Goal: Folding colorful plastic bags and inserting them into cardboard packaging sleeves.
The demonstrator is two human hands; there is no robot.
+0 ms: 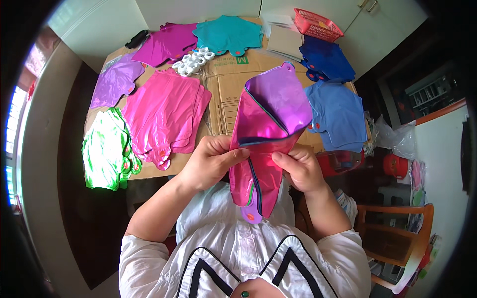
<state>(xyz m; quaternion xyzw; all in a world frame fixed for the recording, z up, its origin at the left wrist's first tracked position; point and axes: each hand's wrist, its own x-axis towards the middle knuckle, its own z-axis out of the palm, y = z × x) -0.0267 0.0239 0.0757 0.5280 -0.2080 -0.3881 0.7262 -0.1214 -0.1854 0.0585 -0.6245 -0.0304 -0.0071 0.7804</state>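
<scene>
Head view, from the left: a green-and-white stack of foil balloons (pixel 105 151) lies at the tabletop's (pixel 233 94) near left edge, with a lilac stack (pixel 115 82) behind it and a hot-pink stack (pixel 164 111) just beside both. Farther back lie a magenta stack (pixel 166 43), a cluster of small white rings (pixel 193 60) and a teal stack (pixel 228 34). The tabletop is covered with flattened cardboard.

The left hand (pixel 211 161) has its grip clamped on the left edge of a bunch of flat foil balloons (pixel 268 129), thumb on top and fingers under. The bunch is held up in the air in front of the chest, between the hands and clear of the tabletop; a purple sheet folds over magenta ones, with teal and green edges showing between. The right hand (pixel 298 166) has its grip pinched on the bunch's right edge.

To the right lie light-blue stacks (pixel 338 116), dark-blue ones (pixel 325 58) behind, and a red basket (pixel 317 24) at the far corner.

The foil looks slick and the layers fan unevenly, so a loosened pinch could let inner sheets slide out and drop to the lap or floor. Hard creasing might also crack the foil.
</scene>
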